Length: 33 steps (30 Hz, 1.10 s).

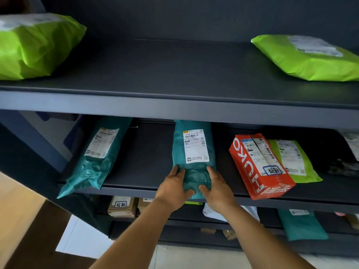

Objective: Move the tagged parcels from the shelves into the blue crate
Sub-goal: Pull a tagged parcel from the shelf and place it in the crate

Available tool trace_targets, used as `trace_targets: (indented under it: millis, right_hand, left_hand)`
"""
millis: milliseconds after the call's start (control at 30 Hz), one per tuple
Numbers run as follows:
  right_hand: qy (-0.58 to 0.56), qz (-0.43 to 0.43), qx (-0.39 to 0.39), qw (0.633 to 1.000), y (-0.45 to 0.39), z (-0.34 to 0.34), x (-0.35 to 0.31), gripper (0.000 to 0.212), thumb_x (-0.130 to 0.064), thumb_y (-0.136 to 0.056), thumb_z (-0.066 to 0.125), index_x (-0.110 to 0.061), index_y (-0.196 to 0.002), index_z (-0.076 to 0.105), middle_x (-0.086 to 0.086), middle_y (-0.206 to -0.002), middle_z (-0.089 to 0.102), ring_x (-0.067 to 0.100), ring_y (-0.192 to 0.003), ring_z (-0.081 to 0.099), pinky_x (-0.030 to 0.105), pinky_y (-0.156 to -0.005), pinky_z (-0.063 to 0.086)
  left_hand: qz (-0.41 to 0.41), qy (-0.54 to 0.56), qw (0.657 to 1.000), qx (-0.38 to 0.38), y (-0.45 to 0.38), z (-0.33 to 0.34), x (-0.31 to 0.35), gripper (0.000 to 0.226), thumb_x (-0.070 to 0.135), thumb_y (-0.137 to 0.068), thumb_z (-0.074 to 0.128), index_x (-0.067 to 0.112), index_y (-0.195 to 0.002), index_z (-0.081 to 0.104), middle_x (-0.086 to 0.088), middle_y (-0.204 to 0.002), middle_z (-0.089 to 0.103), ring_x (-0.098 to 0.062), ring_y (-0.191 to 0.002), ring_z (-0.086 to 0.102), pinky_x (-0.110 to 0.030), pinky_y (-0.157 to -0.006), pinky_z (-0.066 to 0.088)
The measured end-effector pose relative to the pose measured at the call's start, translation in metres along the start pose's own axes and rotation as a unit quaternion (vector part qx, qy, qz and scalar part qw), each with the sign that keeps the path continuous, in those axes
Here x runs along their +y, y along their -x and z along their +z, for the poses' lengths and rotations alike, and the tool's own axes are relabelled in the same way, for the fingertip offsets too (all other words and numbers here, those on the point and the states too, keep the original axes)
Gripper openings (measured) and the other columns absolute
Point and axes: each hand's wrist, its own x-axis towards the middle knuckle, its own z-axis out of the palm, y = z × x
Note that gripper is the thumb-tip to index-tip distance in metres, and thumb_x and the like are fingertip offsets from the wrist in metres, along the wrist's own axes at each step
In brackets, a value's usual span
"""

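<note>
A teal parcel (194,148) with a white shipping label lies on the middle shelf (147,162), its near end over the shelf's front edge. My left hand (174,188) grips that near end from the left and my right hand (218,189) grips it from the right, thumbs on top. A red parcel (260,167) to the right carries a blue-framed tag. On the shelf below, a brown cardboard parcel (121,206) bears the same kind of tag. The blue crate is not in view.
Another teal parcel (97,158) lies at the left of the middle shelf, a green one (293,160) behind the red. Two large green parcels (33,45) (308,57) sit on the top shelf. A teal parcel (301,224) lies on the lower shelf.
</note>
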Motion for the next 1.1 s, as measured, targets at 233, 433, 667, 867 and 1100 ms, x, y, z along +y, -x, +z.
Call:
trace_targets:
  millis: [233,433,667,867,1100]
  right_hand:
    - [-0.018,-0.025,0.039,0.999,0.008,-0.01,0.0,0.077,-0.034,-0.092,0.058,-0.024,-0.152,0.011,0.004,-0.158,0.016,0.021,-0.142,0.025,0.036,-0.115,0.029]
    - [0.027,-0.104,0.174,0.979,0.029,-0.056,-0.001,0.082,-0.039,-0.092,0.057,-0.028,-0.153,0.004,-0.001,-0.161,0.0,0.016,-0.148,0.001,0.035,-0.121,0.01]
    - [0.042,-0.032,0.226,0.973,0.039,-0.12,0.061,0.093,-0.047,-0.083,0.064,-0.025,-0.153,0.007,0.01,-0.16,0.005,0.028,-0.147,0.006,0.042,-0.118,0.013]
    - [-0.045,0.017,0.102,0.994,0.033,-0.132,0.113,0.095,-0.046,-0.081,0.068,-0.029,-0.152,0.007,0.01,-0.157,0.015,0.027,-0.143,0.018,0.044,-0.114,0.028]
    - [-0.063,-0.039,0.082,0.994,0.034,-0.14,0.127,0.07,-0.032,-0.092,0.06,-0.02,-0.151,0.022,0.002,-0.154,0.027,0.019,-0.136,0.036,0.027,-0.103,0.036]
  left_hand:
    - [0.003,-0.005,0.999,0.051,0.007,-0.002,0.009,0.087,0.047,-0.086,0.061,0.018,-0.153,0.012,-0.003,-0.161,0.004,-0.021,-0.147,0.009,-0.035,-0.118,0.019]
    - [0.054,0.031,0.991,0.116,0.014,0.003,0.057,0.093,0.047,-0.086,0.063,0.022,-0.153,0.003,0.002,-0.161,0.0,-0.015,-0.148,0.003,-0.032,-0.12,0.015]
    - [0.1,0.076,0.988,0.085,0.014,0.037,0.138,0.099,0.045,-0.082,0.068,0.02,-0.153,0.004,0.001,-0.161,0.004,-0.012,-0.147,0.006,-0.027,-0.119,0.016]
    - [0.057,0.108,0.991,0.062,0.001,0.068,0.187,0.089,0.046,-0.081,0.066,0.018,-0.151,0.017,0.001,-0.156,0.024,-0.018,-0.141,0.03,-0.037,-0.109,0.038]
    - [0.005,0.091,0.99,0.108,-0.004,0.07,0.207,0.06,0.02,-0.088,0.062,0.014,-0.143,0.038,-0.002,-0.139,0.049,-0.022,-0.123,0.052,-0.035,-0.1,0.044]
